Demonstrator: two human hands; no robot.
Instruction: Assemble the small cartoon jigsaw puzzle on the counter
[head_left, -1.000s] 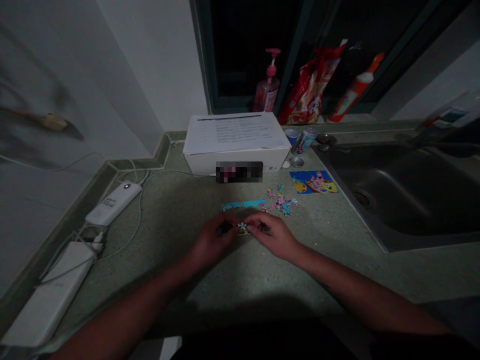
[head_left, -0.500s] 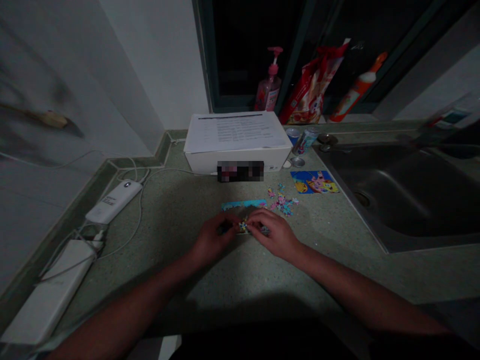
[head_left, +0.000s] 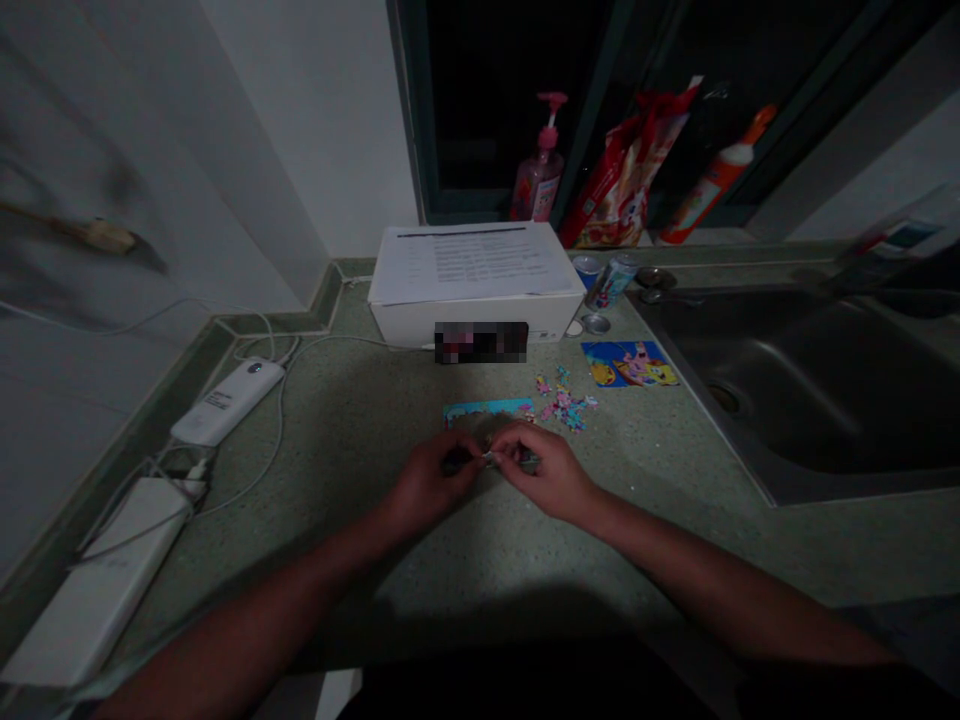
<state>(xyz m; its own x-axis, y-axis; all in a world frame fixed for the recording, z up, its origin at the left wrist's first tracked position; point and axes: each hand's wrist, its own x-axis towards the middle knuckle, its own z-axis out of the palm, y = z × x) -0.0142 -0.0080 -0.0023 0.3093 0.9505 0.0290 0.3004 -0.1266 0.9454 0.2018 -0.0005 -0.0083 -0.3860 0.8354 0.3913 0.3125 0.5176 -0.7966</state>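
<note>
My left hand [head_left: 433, 470] and my right hand [head_left: 553, 472] meet over the counter, fingertips nearly touching. Both are closed in a pinch on small jigsaw puzzle pieces [head_left: 489, 457], mostly covered by the fingers and dim. Just beyond the fingers lies a light blue strip of puzzle [head_left: 487, 407], its near part hidden behind my hands. Loose puzzle pieces [head_left: 568, 410] in pink, blue and yellow are heaped to the right of the strip. A cartoon picture card [head_left: 630, 364] lies flat farther right, near the sink.
A white box [head_left: 480, 270] with a printed sheet on top stands behind the puzzle. Cans [head_left: 611, 283] are beside it. The sink [head_left: 757, 470] is on the right. A white power bank [head_left: 229, 402], cables and a long white block [head_left: 97, 590] lie on the left.
The yellowish pieces between my fingertips have been tipped and now show less of their face. Both hands stay in nearly the same place.
</note>
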